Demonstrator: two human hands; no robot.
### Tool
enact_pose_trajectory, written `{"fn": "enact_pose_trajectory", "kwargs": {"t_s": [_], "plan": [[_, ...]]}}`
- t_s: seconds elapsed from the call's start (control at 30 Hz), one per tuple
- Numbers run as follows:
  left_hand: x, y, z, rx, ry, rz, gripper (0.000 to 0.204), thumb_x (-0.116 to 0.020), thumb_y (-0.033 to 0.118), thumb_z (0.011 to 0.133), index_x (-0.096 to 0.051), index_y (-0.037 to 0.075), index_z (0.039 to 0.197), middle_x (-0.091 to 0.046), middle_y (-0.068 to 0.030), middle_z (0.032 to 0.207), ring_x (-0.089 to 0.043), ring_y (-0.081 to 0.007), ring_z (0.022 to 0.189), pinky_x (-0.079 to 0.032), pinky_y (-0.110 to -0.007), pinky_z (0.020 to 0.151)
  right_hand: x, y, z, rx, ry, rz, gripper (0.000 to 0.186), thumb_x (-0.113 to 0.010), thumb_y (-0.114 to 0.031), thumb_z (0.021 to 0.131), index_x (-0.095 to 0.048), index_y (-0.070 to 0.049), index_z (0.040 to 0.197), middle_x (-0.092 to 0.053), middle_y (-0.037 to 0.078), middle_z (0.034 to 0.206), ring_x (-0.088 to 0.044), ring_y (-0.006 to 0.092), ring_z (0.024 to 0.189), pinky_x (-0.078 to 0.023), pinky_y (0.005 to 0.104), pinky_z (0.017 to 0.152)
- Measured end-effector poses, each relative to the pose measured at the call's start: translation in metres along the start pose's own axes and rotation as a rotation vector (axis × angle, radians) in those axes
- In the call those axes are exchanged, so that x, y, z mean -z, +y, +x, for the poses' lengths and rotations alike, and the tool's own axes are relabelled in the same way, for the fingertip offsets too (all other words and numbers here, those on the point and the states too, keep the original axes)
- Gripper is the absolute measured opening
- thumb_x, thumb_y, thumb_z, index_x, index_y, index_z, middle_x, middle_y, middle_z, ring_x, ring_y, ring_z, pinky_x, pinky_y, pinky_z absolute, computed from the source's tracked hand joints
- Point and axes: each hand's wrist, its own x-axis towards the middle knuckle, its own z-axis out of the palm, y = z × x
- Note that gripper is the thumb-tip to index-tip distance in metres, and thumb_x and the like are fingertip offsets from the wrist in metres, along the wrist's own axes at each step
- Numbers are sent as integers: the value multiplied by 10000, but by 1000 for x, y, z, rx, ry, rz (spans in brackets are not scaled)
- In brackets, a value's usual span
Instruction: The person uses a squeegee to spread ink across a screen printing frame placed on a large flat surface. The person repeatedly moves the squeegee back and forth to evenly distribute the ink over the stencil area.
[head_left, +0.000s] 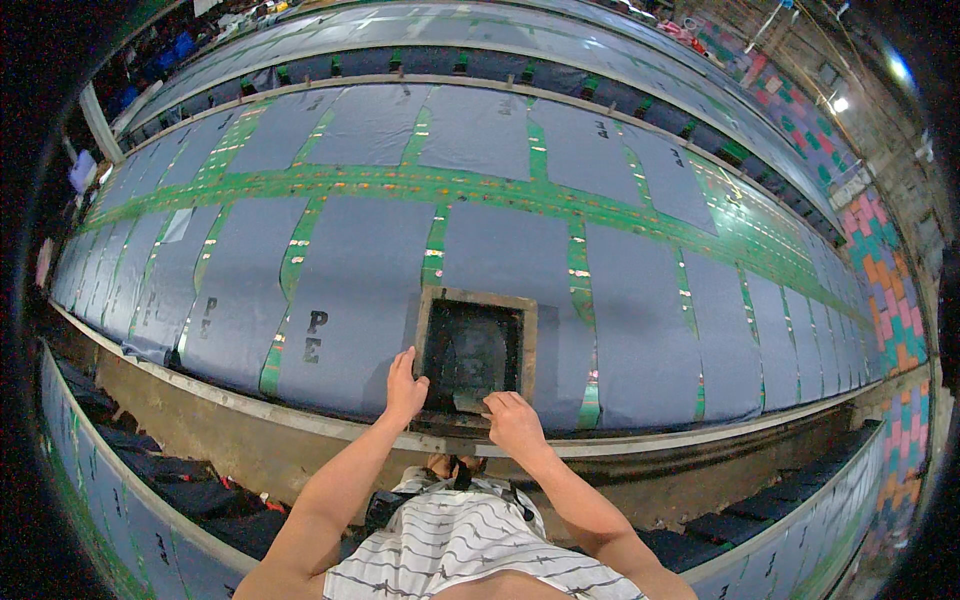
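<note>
My loose left grip [404,390] is bracing the frame [529,345], my right grip [514,420] apparently pinching a scraper [468,403] inside, likely printing, next needing even pressure.

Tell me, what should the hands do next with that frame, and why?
Maybe slide the right hand up inside the frame: it is near the lower edge, while the left hand is at the left side and could steady it.

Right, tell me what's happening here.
A person stands at a long table with blue-grey panels, where a dark-centred frame lies near the closest edge. The left hand is at the frame's left side; the right hand is at its near side, its grip unclear. Black marks show on panels to the left.
</note>
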Motion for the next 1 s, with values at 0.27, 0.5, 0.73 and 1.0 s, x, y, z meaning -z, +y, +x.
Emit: {"fn": "enact_pose_trajectory", "kwargs": {"t_s": [0.27,0.5,0.73,1.0], "plan": [[-3,-5,3,-14,-7,32,678,-627,29,792,-435,-50,1438,-488,-228,1400,-447,-415,1313,-379,-470,1105,-23,0,-15,138,44,-88,370,-637,-35,719,-641,29,1084,-654,175,1123,-606,339,1082,-489,420,987],[-1,1,-1,24,-6,35,682,-632,36,794,-438,-37,1444,-471,-226,1434,-439,-414,1327,-369,-474,1114,-30,24,36,208,162,-170,413,-653,31,658,-649,47,1070,-651,174,1119,-590,323,1091,-476,411,1001],[-3,0,1,22,8,31,688,-639,28,786,-443,-35,1442,-473,-223,1438,-442,-406,1331,-362,-472,1121,-31,70,103,229,217,-187,379,-654,57,674,-646,45,1053,-657,173,1097,-605,330,1062,-487,410,988],[-3,2,-3,28,21,25,676,-631,23,788,-445,-41,1435,-488,-221,1406,-445,-407,1325,-375,-480,1106,-11,80,130,149,155,-77,284,-660,-24,747,-664,-17,1030,-661,154,1052,-612,337,1060,-501,421,953]]}}
